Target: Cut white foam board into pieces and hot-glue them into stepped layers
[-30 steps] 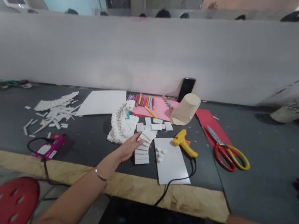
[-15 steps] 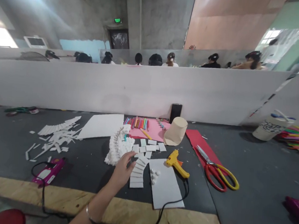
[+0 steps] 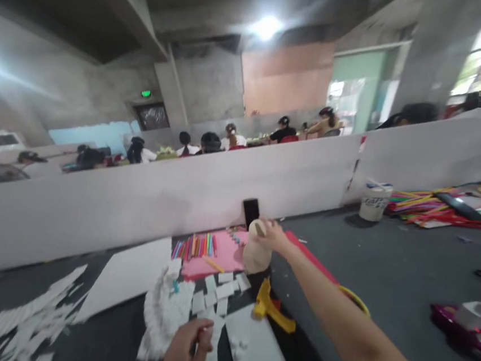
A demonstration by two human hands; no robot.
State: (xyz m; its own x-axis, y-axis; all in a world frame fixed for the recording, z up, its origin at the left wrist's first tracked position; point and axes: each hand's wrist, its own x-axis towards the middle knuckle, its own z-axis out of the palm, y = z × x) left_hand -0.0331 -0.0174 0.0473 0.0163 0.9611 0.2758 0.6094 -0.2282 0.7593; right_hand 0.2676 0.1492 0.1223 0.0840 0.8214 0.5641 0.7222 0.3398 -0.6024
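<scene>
My right hand (image 3: 272,237) reaches across the table with its fingers closed round the top of a beige, hat-shaped form (image 3: 257,257). The form stands tilted by the pink sheet (image 3: 232,262). Low in the view, my left hand (image 3: 191,347) is half curled, thumb and forefinger apart, and nothing shows between them. It hovers by white foam-like strips (image 3: 214,345), between a ruffled white piece (image 3: 162,315) and a white board (image 3: 264,356) with small white lumps. A yellow glue gun (image 3: 273,308) lies between the board and my right forearm.
Markers (image 3: 195,246) lie on the pink sheet, with a phone (image 3: 251,211) propped behind. White scraps (image 3: 35,319) and a large white sheet (image 3: 126,280) are on the left. Scissors (image 3: 357,298) are mostly behind my forearm. A bucket (image 3: 374,202) stands right, before a low partition (image 3: 205,191).
My right arm has come in and the hand has taken hold of the beige form, which looks more tilted. The view has swung right. My left hand stays near the white strips.
</scene>
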